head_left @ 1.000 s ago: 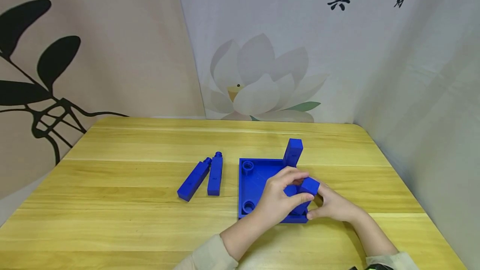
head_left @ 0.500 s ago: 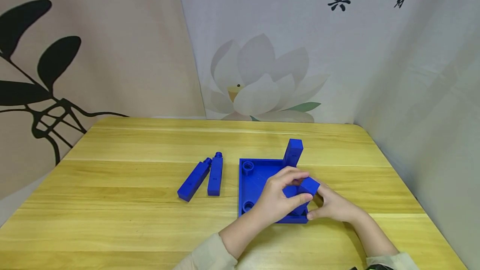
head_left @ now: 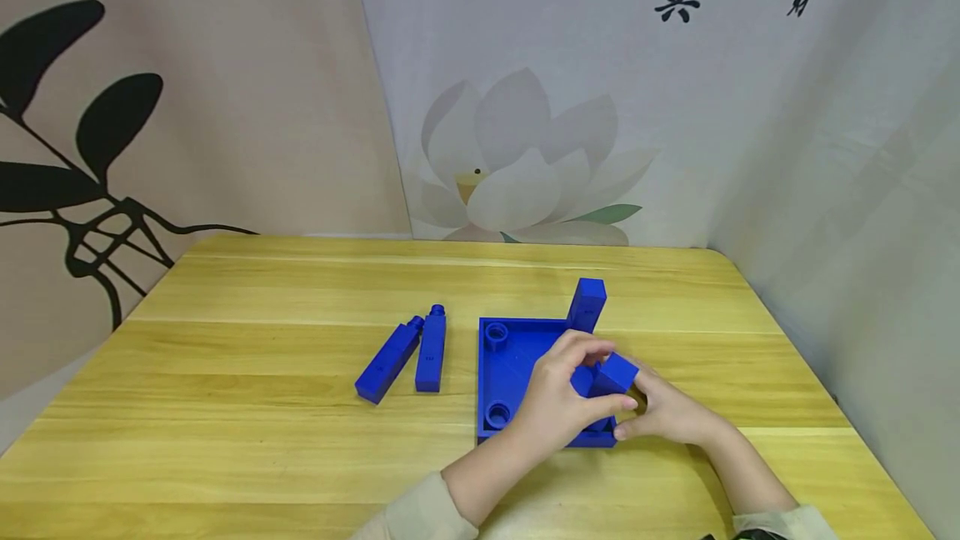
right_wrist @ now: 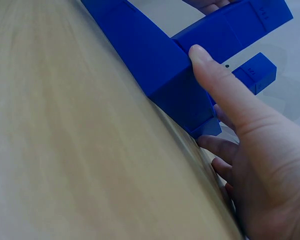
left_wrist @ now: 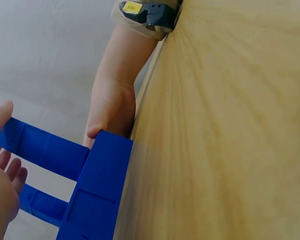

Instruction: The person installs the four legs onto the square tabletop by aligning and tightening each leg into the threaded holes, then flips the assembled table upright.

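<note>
A blue square post stands in the near right corner of a shallow blue tray with round corner sockets. My left hand pinches that post near its top, thumb on the near side and fingers behind. At the same corner my right hand grips the tray from outside; in the right wrist view its thumb lies on the tray corner at the foot of the post. Another blue post rises from the far right corner. The post's lower end is hidden in the tray.
Two loose blue posts with narrow round ends lie on the wooden table, left of the tray. Open sockets show at the tray's two left corners. A printed curtain hangs behind the table.
My left thumb has slid to the right across the post, and the post's top has turned slightly. The right hand and tray stay in place.
</note>
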The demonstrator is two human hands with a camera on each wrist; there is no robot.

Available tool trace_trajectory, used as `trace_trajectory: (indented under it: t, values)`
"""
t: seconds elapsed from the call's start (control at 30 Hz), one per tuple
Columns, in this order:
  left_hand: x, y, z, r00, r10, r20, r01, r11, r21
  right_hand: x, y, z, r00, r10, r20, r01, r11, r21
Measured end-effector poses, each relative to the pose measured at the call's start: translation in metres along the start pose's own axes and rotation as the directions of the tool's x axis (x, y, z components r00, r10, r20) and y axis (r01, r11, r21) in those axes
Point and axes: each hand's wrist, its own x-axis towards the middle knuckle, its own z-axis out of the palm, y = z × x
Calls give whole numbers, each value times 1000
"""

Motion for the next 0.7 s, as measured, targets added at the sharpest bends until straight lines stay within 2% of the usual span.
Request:
trace_trajectory:
  t: [0.17,0.33,0.47,0.7]
  values:
    - [-1,2,1,998,-65,-8,64,997,-39,2,-1,0,999,-37,36,33,994,104]
    - [-1,2,2,997,-78,-7,77,994,-76,2,0,1,998,-48,44,41,988,151]
    - [1,6,1,997,-70,-15,68,991,-111,1,1,1,1000,-28,15,26,994,108]
    - [4,30,-11,1000,-22,-12,20,990,-139,1,4,1,999,-36,-8,35,999,-3]
